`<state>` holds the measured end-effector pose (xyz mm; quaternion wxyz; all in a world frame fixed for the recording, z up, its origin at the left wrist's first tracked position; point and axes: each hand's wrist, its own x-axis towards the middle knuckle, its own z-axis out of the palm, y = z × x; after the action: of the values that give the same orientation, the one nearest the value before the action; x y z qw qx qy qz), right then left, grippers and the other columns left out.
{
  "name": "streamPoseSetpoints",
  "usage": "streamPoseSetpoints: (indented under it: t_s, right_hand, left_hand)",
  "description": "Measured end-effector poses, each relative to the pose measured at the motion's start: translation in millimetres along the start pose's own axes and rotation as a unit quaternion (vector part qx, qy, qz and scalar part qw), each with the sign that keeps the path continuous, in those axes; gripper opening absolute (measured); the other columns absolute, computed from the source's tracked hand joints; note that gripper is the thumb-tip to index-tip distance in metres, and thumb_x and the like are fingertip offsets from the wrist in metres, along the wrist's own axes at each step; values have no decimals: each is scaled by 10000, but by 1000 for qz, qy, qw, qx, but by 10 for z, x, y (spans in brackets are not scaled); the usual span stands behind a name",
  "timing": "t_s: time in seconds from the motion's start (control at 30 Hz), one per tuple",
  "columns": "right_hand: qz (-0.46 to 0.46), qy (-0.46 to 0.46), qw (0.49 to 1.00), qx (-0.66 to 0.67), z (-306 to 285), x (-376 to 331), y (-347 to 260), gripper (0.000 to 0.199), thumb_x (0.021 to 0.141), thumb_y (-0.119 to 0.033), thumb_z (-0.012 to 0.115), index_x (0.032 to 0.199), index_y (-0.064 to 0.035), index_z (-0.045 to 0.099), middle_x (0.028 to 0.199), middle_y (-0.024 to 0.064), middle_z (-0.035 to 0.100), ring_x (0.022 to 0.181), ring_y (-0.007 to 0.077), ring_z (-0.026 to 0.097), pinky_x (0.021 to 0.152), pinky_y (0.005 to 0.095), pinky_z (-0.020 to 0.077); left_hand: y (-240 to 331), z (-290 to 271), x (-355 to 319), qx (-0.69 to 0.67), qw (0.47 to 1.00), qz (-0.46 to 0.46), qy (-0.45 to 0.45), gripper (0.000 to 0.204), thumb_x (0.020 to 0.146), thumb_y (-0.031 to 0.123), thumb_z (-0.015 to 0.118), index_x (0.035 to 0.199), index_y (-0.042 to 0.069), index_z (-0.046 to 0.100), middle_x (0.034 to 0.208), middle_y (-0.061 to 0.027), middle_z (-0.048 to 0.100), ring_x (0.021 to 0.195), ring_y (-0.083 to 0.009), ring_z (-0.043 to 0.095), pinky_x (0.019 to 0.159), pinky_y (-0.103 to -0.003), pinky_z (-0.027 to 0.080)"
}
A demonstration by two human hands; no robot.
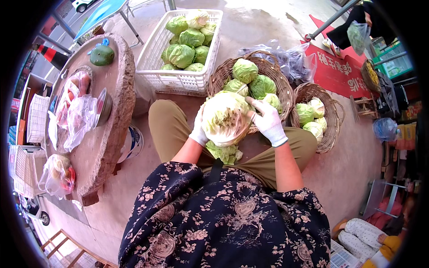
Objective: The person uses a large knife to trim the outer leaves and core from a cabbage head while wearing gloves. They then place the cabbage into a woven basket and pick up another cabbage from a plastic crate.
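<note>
Right over the lap, just near of the wicker baskets, sits the big pale cabbage (225, 117), and it's basically sandwiched between both hands. The left hand (199, 129), in a white glove, is cupped against its lower left side, fingers wrapped round the curve. The right hand (268, 120), gloved too, presses the upper right side with the fingers spread and one stretched across the top; can't tell if there's anything small pinched in it. So the head lies dead centre, neither hand really nearer, both touching. It's roundish, slightly taller than wide, tipped a bit toward the right.

Loose green leaves (225, 152) lie on the lap just below it. Far of it is the round basket (217, 79) of trimmed heads, a second basket (331, 129) to the right, and a white crate (154, 49) of greener cabbages further back-left.
</note>
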<state>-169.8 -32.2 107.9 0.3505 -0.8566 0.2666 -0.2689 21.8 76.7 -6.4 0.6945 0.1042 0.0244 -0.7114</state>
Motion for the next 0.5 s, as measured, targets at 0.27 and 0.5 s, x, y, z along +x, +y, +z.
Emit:
streamPoseSetpoints:
  t_s: [0.27,0.5]
  right_hand:
    - [34,105,985,-134,313,130,5,104,828,-110,616,888,-33,653,834,158,645,774,329,635,696,388,514]
    - [90,52,994,25,70,256,-48,189,815,-105,639,982,-17,658,893,145,650,826,282,640,733,327,507]
  left_hand:
    - [26,73,-37,31,996,47,67,619,935,471,407,1388,49,407,1387,-178,459,1252,-357,459,1066,-503,348]
    - [74,-31,-12,6,998,55,21,622,935,475,404,1389,50,407,1392,-183,451,1253,-359,458,1067,-504,348]
